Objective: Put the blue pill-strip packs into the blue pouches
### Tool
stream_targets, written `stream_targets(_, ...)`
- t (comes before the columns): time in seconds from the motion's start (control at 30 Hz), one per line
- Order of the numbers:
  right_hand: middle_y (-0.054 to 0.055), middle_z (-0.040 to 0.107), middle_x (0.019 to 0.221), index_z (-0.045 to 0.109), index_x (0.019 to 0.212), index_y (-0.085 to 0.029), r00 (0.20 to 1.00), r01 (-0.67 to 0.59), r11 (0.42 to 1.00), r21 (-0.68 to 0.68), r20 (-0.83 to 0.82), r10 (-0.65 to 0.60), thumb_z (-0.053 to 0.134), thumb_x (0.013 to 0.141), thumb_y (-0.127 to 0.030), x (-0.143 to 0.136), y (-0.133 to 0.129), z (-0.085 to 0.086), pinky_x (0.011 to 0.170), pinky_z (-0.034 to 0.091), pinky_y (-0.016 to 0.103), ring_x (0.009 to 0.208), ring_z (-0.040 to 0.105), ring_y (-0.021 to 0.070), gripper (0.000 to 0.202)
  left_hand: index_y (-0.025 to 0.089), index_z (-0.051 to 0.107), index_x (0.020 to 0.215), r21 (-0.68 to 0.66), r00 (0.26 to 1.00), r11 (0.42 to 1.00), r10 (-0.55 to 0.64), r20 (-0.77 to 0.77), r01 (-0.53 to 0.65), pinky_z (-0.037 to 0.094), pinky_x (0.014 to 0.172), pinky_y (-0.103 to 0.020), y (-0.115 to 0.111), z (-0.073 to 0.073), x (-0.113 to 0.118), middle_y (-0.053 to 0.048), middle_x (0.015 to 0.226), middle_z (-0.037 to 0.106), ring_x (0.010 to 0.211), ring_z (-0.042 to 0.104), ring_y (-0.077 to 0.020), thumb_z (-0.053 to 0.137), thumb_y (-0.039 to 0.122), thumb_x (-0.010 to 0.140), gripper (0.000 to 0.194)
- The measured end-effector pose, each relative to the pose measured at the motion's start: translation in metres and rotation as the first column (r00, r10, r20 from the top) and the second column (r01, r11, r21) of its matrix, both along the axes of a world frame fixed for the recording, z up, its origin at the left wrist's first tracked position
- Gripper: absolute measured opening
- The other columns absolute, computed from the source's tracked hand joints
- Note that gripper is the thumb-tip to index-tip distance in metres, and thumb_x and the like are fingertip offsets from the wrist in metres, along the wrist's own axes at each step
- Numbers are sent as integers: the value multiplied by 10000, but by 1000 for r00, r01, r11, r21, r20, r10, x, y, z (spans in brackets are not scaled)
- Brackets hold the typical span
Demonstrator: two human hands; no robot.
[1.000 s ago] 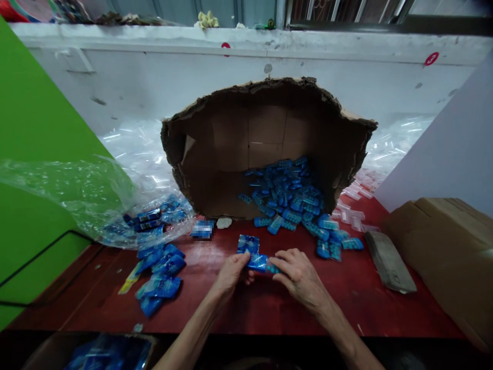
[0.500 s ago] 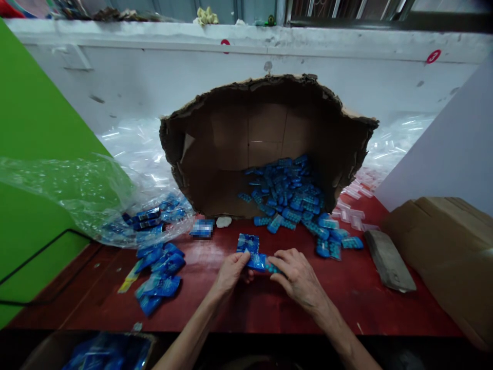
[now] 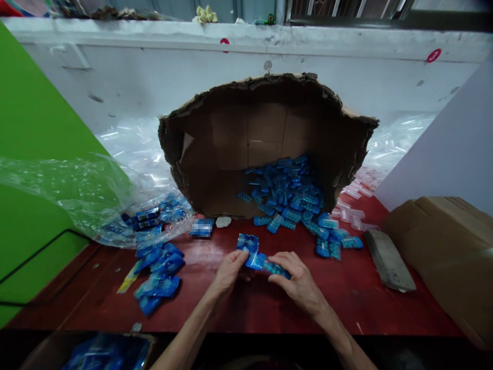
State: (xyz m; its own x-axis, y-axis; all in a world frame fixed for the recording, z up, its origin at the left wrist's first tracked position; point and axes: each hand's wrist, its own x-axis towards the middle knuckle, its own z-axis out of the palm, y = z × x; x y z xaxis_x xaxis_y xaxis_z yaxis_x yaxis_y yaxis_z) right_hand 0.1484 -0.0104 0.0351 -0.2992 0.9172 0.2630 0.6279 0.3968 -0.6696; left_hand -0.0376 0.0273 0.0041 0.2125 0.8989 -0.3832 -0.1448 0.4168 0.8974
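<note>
My left hand (image 3: 230, 268) pinches a blue printed plastic packet (image 3: 248, 243) near the middle of the red table. Its lower right part is bent toward my right hand (image 3: 293, 275). Between thumb and fingers, my right hand grips a small clear tube with turquoise beads and a blue end (image 3: 276, 268). The tube's left end meets the packet; whether it is inside the packet's mouth I cannot tell. Beyond the hands, a pile of similar blue bead tubes (image 3: 285, 190) spills out of a torn-edged cardboard box (image 3: 227, 144) lying on its side.
Blue packets (image 3: 157, 280) lie in a heap on the left, beside clear plastic film (image 3: 127, 205). At right are clear plastic pieces (image 3: 352, 213), a grey flat block (image 3: 389, 259) and a closed carton (image 3: 442, 257). A box of blue packets (image 3: 103, 352) sits below the table's front edge.
The bead tube now shows more fully between my hands, its blue end visible under my right fingers. The packet's lower part has tilted slightly. The left hand has barely moved.
</note>
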Motion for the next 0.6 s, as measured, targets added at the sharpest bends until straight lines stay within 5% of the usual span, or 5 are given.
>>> stream_targets(0.43,50,571,973,544,1046,-232,999,-20,999,27,48,19,550,758,-283,-1,-1,-7,801,403,341,890,485,196,293,121,564,654,-69,994,997,27,108,-19,393,404,-196,-4,-2,8,-10,489,592,430,536,-106,594,428,638,309)
stream_targets(0.6,56,571,981,539,1039,-234,996,82,997,-10,33,-82,524,768,-279,9,1,-18,804,389,354,898,491,202,275,116,549,582,-91,992,992,94,82,-86,369,385,-185,-4,-3,5,5,422,541,396,495,-89,594,437,631,327)
